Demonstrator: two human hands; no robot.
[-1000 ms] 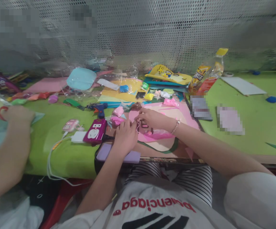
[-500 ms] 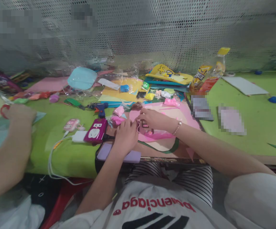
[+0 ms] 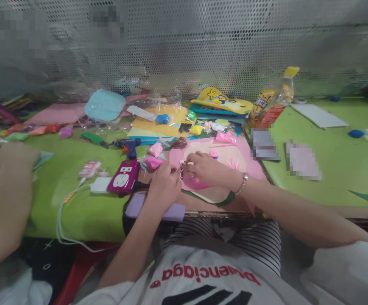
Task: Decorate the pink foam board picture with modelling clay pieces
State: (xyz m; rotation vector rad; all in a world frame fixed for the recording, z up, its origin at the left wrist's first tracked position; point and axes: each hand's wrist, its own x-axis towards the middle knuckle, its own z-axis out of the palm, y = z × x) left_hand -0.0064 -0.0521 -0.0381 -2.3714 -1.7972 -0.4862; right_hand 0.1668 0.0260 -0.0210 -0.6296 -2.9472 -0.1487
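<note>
My left hand (image 3: 163, 184) and my right hand (image 3: 203, 167) meet over a pink craft sheet (image 3: 235, 154) at the table's near edge. Both are closed, pinching a small pinkish strip (image 3: 181, 171) between them. A bracelet circles my right wrist. Under my right hand lies a bright pink piece (image 3: 199, 184) on a beige oval shape. A small pink and blue button-like bit (image 3: 213, 154) sits on that oval beyond my fingers. A lilac pad (image 3: 158, 209) lies beneath my left wrist.
A purple device (image 3: 123, 177), a white charger with cable (image 3: 99, 185) and a blue glue gun (image 3: 130, 146) lie to the left. Clay lumps, coloured paper and a yellow bottle (image 3: 271, 103) crowd the back. Another person's arm (image 3: 2, 199) rests at far left, holding red-handled scissors.
My hands have drawn back toward me along the pink sheet, uncovering the beige oval and the small button-like bit. The view shifted slightly.
</note>
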